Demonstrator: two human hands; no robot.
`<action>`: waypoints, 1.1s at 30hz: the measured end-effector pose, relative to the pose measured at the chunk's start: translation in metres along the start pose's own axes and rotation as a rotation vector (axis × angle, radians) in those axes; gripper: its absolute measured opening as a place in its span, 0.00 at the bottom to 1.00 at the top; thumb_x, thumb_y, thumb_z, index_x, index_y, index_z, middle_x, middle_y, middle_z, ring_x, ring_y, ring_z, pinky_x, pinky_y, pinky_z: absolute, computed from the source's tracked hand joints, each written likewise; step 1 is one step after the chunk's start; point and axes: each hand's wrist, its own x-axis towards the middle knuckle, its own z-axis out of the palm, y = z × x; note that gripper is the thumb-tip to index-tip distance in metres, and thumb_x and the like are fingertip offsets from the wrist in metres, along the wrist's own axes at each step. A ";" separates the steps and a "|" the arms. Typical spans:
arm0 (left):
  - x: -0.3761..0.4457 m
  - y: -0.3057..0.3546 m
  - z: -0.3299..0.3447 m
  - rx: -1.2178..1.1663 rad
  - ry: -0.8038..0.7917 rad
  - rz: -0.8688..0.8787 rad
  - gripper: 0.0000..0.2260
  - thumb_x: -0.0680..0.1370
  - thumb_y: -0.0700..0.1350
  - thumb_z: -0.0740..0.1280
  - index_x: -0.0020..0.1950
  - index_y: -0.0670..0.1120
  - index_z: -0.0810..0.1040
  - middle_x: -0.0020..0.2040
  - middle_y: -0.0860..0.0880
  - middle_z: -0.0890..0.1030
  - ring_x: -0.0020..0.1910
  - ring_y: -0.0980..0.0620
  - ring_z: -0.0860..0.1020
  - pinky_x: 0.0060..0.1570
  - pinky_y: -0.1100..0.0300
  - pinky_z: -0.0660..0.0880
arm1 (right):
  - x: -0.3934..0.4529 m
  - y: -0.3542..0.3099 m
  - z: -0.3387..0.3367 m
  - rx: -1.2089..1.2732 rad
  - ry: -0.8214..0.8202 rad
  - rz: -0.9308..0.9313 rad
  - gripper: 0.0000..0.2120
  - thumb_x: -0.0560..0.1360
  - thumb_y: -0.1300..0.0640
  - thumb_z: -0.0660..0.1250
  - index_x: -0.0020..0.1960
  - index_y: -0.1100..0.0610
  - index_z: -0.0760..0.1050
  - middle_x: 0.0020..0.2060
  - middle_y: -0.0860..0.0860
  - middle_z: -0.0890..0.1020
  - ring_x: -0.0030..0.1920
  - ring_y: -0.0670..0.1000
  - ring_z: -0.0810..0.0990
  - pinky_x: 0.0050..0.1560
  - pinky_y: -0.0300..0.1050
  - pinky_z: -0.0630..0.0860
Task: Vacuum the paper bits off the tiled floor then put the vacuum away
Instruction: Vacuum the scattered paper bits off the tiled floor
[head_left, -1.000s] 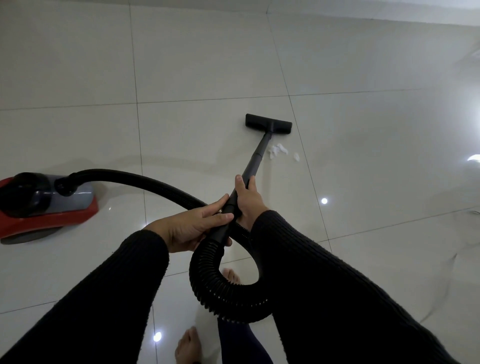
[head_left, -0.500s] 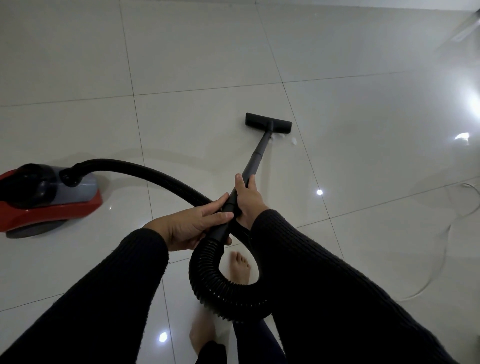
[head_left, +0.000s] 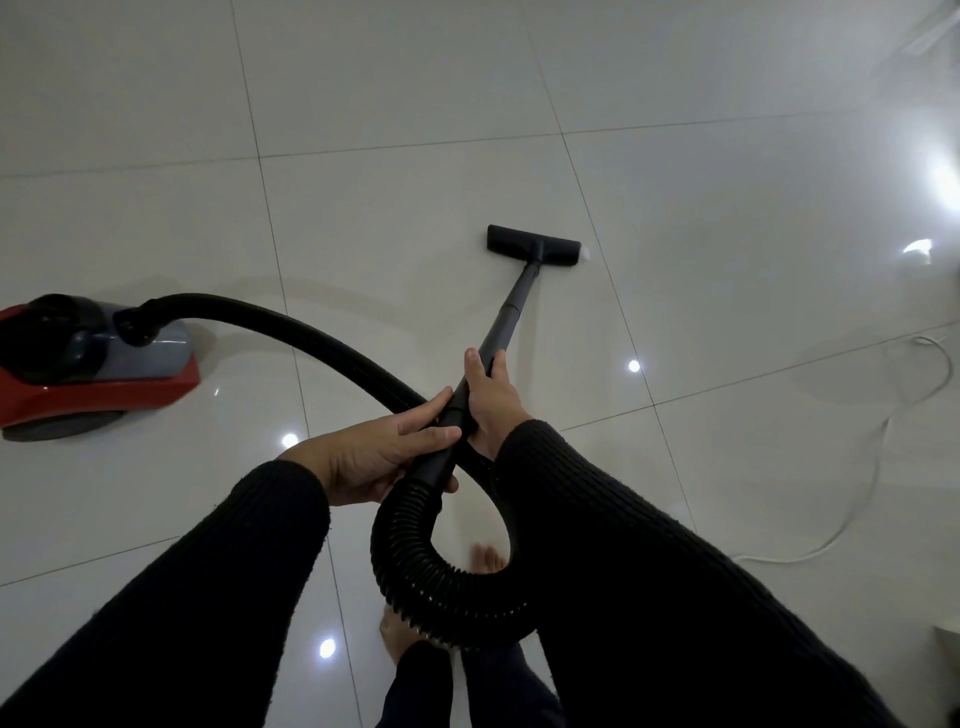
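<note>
At the bottom of the frame, 2 bare feet (head_left: 397, 631) stand just beside the ribbed hose (head_left: 415, 566), which loops low in front of the legs; stepping forward could snag a foot in that loop and jerk the wand. Just above, in the centre, the left hand (head_left: 374, 457) wraps its fingers and thumb around the hose cuff, and the right hand (head_left: 491, 397) clamps the black wand (head_left: 511, 312) right above it, the 2 hands nearly touching. With both grips bunched so close, the nozzle may be hard to steer precisely.

At centre left, the hose arcs to the red and grey vacuum body (head_left: 93, 364), which sits on the tiled floor (head_left: 727, 156). A hard pull forward could drag or tip it. At right, a white cord (head_left: 878, 457) lies in loose curves, a likely trip or tangle hazard.

Farthest, upper centre, the floor nozzle (head_left: 534, 245) lies flat on the tile with 1 white paper bit (head_left: 587, 253) touching its right end. A straight push could flick that scrap aside rather than suck it up.
</note>
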 end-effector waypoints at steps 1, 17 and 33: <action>0.000 -0.001 0.003 -0.001 -0.003 -0.002 0.36 0.73 0.51 0.68 0.75 0.64 0.51 0.45 0.44 0.81 0.46 0.46 0.80 0.54 0.44 0.76 | -0.001 0.001 -0.003 -0.004 0.000 0.004 0.32 0.81 0.46 0.59 0.78 0.41 0.45 0.74 0.52 0.63 0.60 0.53 0.71 0.64 0.55 0.74; 0.032 -0.005 0.055 -0.004 -0.007 0.028 0.37 0.72 0.52 0.68 0.75 0.63 0.51 0.53 0.41 0.79 0.47 0.47 0.80 0.57 0.42 0.74 | 0.010 -0.002 -0.062 -0.024 -0.003 -0.030 0.32 0.81 0.46 0.59 0.78 0.42 0.44 0.75 0.53 0.62 0.67 0.57 0.71 0.63 0.57 0.74; 0.034 -0.021 0.076 0.006 0.035 0.039 0.38 0.70 0.53 0.69 0.75 0.62 0.53 0.47 0.45 0.82 0.44 0.50 0.81 0.43 0.53 0.78 | -0.002 0.013 -0.083 0.059 -0.074 -0.016 0.32 0.81 0.46 0.59 0.79 0.42 0.45 0.73 0.54 0.64 0.62 0.56 0.74 0.60 0.56 0.76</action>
